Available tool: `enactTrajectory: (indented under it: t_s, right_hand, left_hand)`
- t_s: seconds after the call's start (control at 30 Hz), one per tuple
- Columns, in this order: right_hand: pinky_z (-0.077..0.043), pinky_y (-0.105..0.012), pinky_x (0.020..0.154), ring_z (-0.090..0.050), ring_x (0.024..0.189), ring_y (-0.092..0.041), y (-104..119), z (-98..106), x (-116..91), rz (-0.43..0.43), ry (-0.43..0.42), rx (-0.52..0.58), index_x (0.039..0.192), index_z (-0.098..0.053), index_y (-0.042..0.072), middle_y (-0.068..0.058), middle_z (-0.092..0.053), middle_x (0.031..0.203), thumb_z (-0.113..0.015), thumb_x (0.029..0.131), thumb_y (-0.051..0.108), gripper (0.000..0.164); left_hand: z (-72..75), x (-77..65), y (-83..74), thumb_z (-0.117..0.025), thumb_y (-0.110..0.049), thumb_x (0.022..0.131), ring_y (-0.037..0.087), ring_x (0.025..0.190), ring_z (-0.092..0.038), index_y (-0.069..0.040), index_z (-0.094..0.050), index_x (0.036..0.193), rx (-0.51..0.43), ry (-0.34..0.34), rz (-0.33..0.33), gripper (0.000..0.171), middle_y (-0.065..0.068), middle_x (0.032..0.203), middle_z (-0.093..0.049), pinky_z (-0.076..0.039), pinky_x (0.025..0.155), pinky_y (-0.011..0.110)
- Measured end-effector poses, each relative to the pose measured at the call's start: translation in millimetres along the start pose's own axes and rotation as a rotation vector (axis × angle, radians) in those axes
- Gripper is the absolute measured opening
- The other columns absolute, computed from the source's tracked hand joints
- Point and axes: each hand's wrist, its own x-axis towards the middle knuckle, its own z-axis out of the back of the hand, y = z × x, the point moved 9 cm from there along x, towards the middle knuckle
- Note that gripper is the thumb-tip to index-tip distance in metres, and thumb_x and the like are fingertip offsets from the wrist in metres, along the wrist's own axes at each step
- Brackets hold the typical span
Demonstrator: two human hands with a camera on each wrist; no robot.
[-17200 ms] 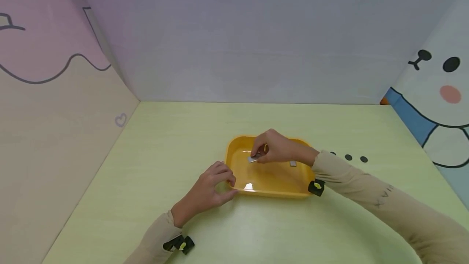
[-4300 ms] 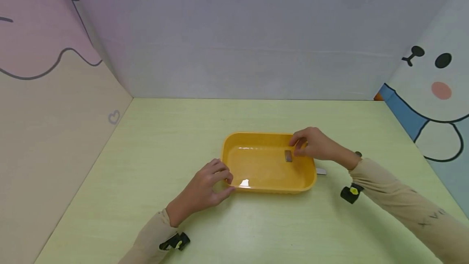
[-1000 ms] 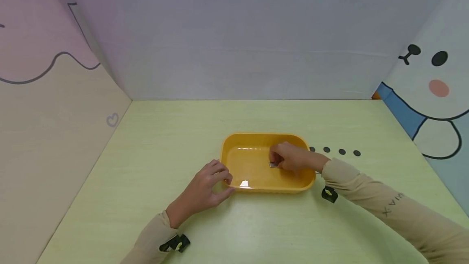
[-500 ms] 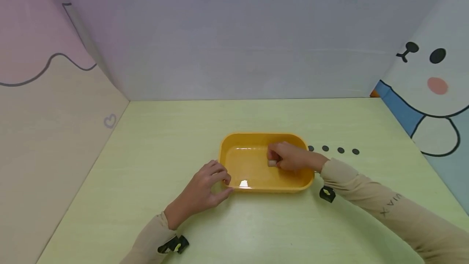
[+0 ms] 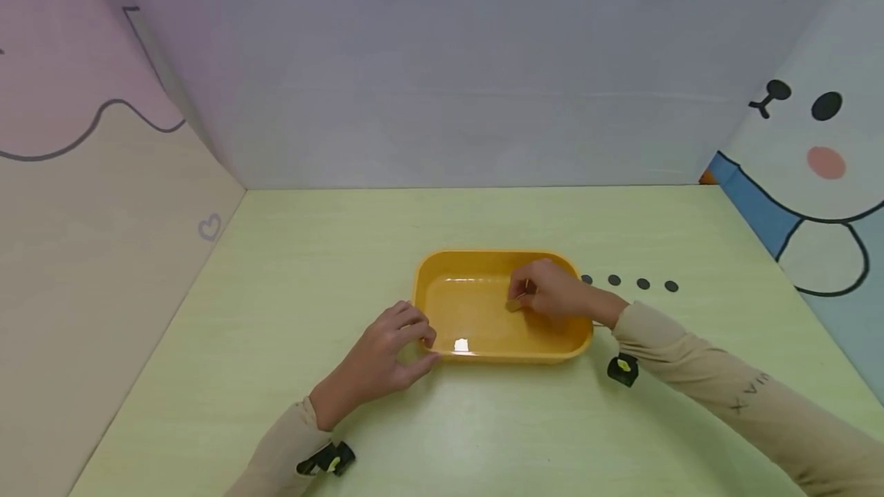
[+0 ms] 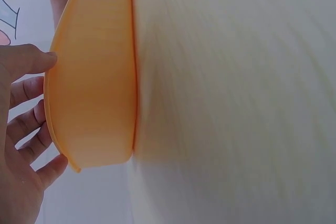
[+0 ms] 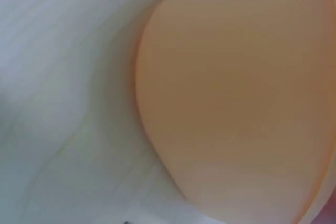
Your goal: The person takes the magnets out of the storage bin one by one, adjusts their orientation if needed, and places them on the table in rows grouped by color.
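Note:
A shallow yellow tray (image 5: 470, 336) with rounded corners sits on the table. My left hand (image 5: 376, 359) holds its near-left corner, thumb at the front rim and curled fingers at the left side. The left wrist view shows that thumb and the fingertips against the rim of the tray (image 6: 94, 77). Inside the tray, my right hand (image 5: 549, 290) pinches a small flat rectangular piece (image 5: 513, 304), which looks yellowish and shiny. My fingers partly hide it. In the right wrist view only the outer wall of the tray (image 7: 236, 87) shows, without the fingers.
Several black discs (image 5: 643, 284) lie in a row on the pale green table (image 5: 331, 251), right of the tray. A thin pale edge (image 5: 599, 325) shows beside the tray's right end, mostly hidden by my right arm. Walls stand behind and at both sides.
Earlier, a grey piece lay in the tray under my right hand. My right hand then gripped a piece near the middle; since then it has risen slightly and the piece has tilted. My left hand stays.

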Motion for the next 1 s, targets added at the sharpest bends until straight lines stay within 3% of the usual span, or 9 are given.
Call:
enactTrajectory:
  t_s: [0.3,0.63,1.0]
  right_hand:
    - [-0.047,-0.026,0.065,-0.053,0.07,-0.015,5.6,2.5,0.6,0.054,-0.021,-0.119,0.088,-0.073,0.006,-0.001,-0.065,0.082,-0.074,0.075,-0.004,0.017]
    - [-0.046,-0.022,0.061,-0.052,0.064,-0.007,9.9,-2.4,-4.3,0.111,0.013,-0.236,0.087,-0.075,0.009,0.003,-0.066,0.081,-0.078,0.076,0.009,0.011]
    - [-0.046,-0.021,0.061,-0.051,0.064,-0.008,15.8,-9.8,-4.8,0.156,0.075,-0.279,0.086,-0.074,0.009,0.004,-0.063,0.078,-0.073,0.081,0.007,0.005]
  left_hand:
    - [0.2,0.2,3.6,-0.076,-0.023,0.078,0.012,0.09,-0.049,-0.015,-0.061,0.081,0.004,0.004,0.015,0.017,-0.006,0.09,-0.056,-0.045,0.084,0.032]
    - [-0.3,0.7,1.2,-0.076,-0.023,0.077,0.012,0.089,-0.049,-0.015,-0.061,0.081,0.001,-0.004,0.0,0.018,-0.006,0.089,-0.056,-0.045,0.084,0.031]
    - [-1.0,-0.1,0.9,-0.075,-0.024,0.079,0.012,0.089,-0.049,-0.015,-0.06,0.081,-0.007,0.002,0.004,0.017,-0.006,0.09,-0.056,-0.045,0.082,0.031]
